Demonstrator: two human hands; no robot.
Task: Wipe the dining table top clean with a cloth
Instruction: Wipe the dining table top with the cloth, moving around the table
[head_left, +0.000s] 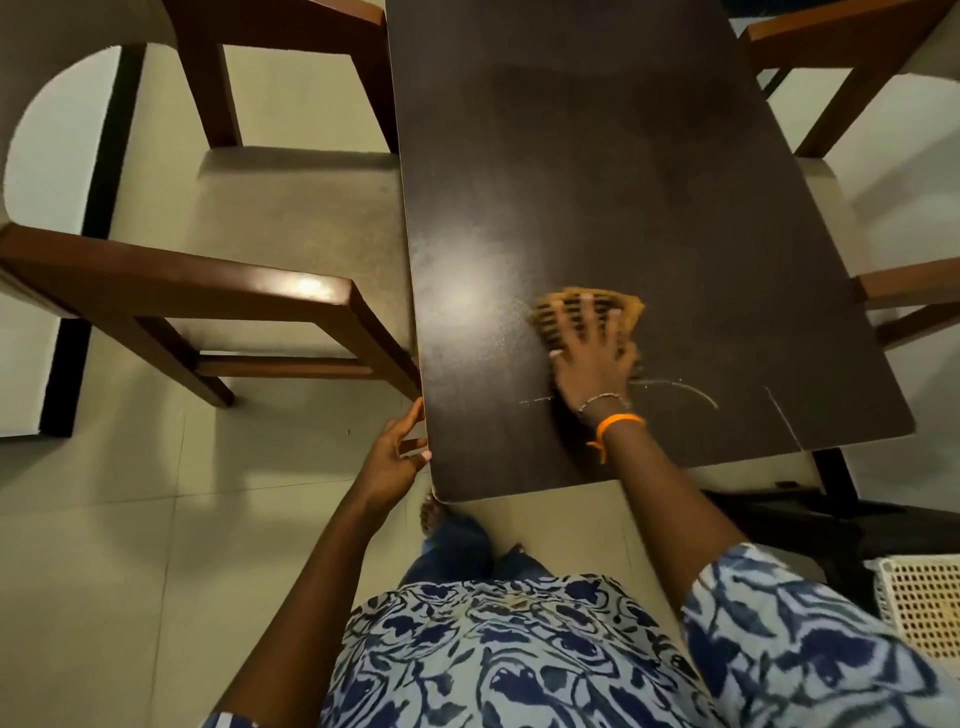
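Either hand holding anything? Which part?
Right hand presses flat, fingers spread, on the cloth against the table; no closed grip. Left hand grips the table's near-left edge.

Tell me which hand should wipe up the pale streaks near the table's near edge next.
The right hand. It already lies flat on the yellow cloth on the table top, with the streaks just beside its wrist. The left hand holds no cloth and grips the table's corner edge.

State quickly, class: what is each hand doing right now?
Left hand: gripping the table edge at the near corner.
Right hand: open, fingers spread, pressing the cloth flat on the table.
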